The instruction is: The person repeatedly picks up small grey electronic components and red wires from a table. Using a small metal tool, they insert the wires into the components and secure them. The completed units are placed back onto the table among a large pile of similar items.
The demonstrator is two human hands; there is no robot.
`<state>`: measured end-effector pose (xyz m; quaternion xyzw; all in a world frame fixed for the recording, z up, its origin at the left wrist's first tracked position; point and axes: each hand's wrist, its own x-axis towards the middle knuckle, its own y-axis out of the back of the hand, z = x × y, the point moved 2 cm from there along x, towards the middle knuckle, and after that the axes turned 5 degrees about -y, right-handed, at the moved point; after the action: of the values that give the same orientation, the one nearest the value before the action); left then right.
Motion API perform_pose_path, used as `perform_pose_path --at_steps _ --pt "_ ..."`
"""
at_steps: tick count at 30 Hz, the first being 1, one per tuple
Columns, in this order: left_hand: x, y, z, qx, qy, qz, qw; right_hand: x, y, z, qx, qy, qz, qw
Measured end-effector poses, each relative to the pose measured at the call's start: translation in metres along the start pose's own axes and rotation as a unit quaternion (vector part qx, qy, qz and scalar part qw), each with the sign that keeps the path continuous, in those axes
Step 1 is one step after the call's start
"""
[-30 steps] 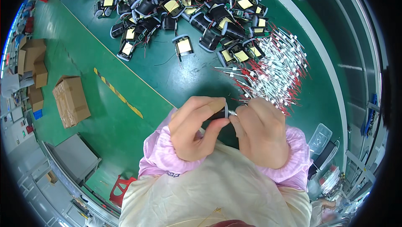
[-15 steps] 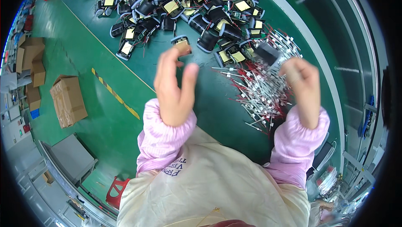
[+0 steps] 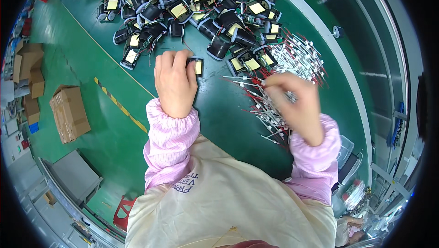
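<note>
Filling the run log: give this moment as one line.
left hand: grips black part | right hand: in wire pile | surface: green table

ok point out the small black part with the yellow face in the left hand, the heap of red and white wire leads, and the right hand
small black part with yellow face [image 3: 198, 67], head view, on its yellow face
heap of red and white wire leads [image 3: 299, 56], head view, mid-heap
right hand [image 3: 296, 104], head view, back of hand

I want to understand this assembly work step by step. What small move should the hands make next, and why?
Probably the right hand should lift one wire out of the pile of red and white wires and bring it toward the left hand. The left hand already holds one black part with a yellow face on the green table, while the right hand's fingers are blurred among the wires, so its grip is unclear.
</note>
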<state>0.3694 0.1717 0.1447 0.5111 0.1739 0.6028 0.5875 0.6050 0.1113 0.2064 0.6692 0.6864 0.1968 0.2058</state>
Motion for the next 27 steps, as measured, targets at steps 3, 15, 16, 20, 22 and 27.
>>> perform_pose_path --at_steps 3,15,16,20,22,27 --pt "0.001 0.009 0.007 -0.019 -0.009 0.002 1.0 0.001 -0.037 -0.005 -0.187 0.138 -0.001 0.973" --pt "-0.022 0.046 0.019 -0.747 0.099 0.058 0.655 -0.002 -0.052 -0.006 -0.278 0.152 0.039 0.948" --pt "-0.023 0.046 0.02 -0.797 0.101 0.055 0.593 -0.003 -0.05 -0.008 -0.242 0.155 0.045 0.957" --pt "-0.027 0.057 0.022 -0.783 0.07 0.076 0.613 -0.006 -0.038 -0.019 -0.09 0.15 0.015 0.985" --pt "-0.027 0.063 0.021 -0.732 0.034 0.101 0.673 -0.009 -0.034 -0.027 -0.007 0.106 -0.024 0.994" --pt "-0.022 0.099 0.052 -0.322 -0.084 0.019 0.943 -0.017 -0.023 -0.049 0.01 0.064 -0.087 0.994"
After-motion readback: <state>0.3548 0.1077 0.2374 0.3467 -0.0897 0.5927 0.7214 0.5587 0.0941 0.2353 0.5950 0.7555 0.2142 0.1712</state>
